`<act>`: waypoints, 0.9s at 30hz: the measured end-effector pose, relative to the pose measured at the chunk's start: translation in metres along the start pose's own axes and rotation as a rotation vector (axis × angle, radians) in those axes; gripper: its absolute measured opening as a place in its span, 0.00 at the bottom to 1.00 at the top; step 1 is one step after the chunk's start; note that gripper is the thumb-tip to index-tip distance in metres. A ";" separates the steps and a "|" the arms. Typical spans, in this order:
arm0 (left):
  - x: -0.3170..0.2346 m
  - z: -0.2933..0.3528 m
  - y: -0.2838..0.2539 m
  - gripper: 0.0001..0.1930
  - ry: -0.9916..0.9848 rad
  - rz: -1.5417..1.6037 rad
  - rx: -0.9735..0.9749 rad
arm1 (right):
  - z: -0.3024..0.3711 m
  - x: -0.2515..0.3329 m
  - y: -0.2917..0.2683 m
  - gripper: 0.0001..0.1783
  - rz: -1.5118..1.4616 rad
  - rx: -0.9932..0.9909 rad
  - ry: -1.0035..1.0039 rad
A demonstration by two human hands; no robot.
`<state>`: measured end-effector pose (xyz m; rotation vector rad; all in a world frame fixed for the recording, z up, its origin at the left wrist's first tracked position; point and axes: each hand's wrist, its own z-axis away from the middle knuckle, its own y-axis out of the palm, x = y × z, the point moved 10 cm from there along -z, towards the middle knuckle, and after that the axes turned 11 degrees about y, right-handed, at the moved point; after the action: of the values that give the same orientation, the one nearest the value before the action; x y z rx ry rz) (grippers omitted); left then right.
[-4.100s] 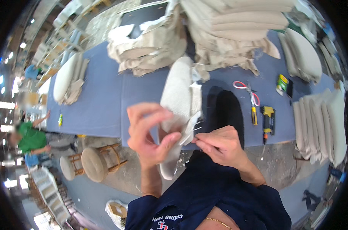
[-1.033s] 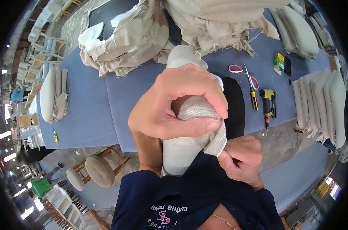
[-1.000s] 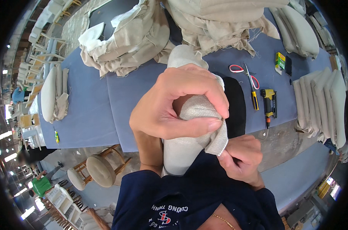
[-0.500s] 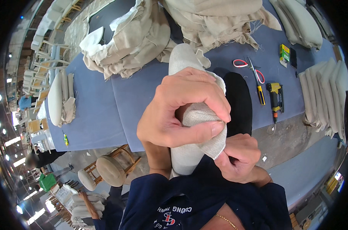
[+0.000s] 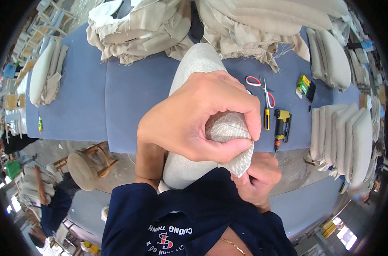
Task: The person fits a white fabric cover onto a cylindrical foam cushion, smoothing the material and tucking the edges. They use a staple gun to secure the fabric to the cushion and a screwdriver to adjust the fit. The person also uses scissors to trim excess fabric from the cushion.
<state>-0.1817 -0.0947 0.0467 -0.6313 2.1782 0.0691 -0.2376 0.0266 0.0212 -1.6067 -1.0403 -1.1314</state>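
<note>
A long beige fabric-covered cushion (image 5: 193, 72) rests with its far end on the blue table (image 5: 130, 94) and its near end against my chest. My left hand (image 5: 189, 117) is clamped over the near end, pinching a fold of the loose woven cover (image 5: 228, 130). Below it my right hand (image 5: 258, 179) is fisted on the lower corner of the same fabric, pulling it down near my dark blue shirt.
Red-handled scissors (image 5: 257, 82), a yellow-handled tool (image 5: 266, 117) and a yellow-black staple gun (image 5: 282, 123) lie to the right on the table. Heaps of beige covers (image 5: 138, 30) sit at the back, finished cushions (image 5: 347, 136) at right. A round stool (image 5: 80, 168) stands at lower left.
Four seconds ago both hands worked the cushion's edge with fingers apart. Since then my left hand has closed over the near end and holds it; the view has shifted slightly.
</note>
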 end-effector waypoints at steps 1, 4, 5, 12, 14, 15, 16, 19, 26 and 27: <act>-0.001 0.002 0.001 0.07 0.021 -0.001 -0.010 | 0.002 -0.002 0.001 0.11 -0.009 -0.009 0.022; -0.001 0.007 0.001 0.07 0.012 0.023 -0.028 | 0.004 -0.003 0.004 0.11 -0.008 -0.032 0.071; -0.002 0.007 -0.001 0.07 0.019 0.024 -0.028 | 0.004 -0.003 0.005 0.11 -0.013 -0.036 0.076; -0.015 0.010 -0.011 0.07 0.062 -0.004 -0.054 | 0.012 0.001 0.009 0.11 0.076 0.028 0.029; -0.018 0.011 -0.013 0.07 0.066 0.001 -0.082 | 0.001 0.011 0.018 0.10 0.070 0.026 -0.056; -0.021 0.015 -0.019 0.07 0.051 -0.010 -0.074 | -0.001 0.010 0.025 0.10 0.037 0.065 -0.063; -0.023 0.019 -0.027 0.07 0.037 -0.022 -0.068 | -0.002 0.009 0.029 0.11 0.003 0.107 -0.070; -0.051 0.037 -0.057 0.07 0.129 -0.088 -0.011 | 0.003 0.014 0.042 0.11 0.100 0.328 -0.062; -0.103 0.188 -0.137 0.38 -0.144 -0.459 -0.974 | 0.016 -0.081 0.045 0.11 -0.019 0.334 0.240; -0.112 0.201 -0.132 0.44 -0.226 -0.593 -1.009 | 0.013 -0.086 0.051 0.11 -0.037 0.307 0.199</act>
<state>0.0824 -0.1099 0.0234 -1.6987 1.5470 0.9022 -0.2065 0.0137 -0.0734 -1.2132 -1.0574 -1.0730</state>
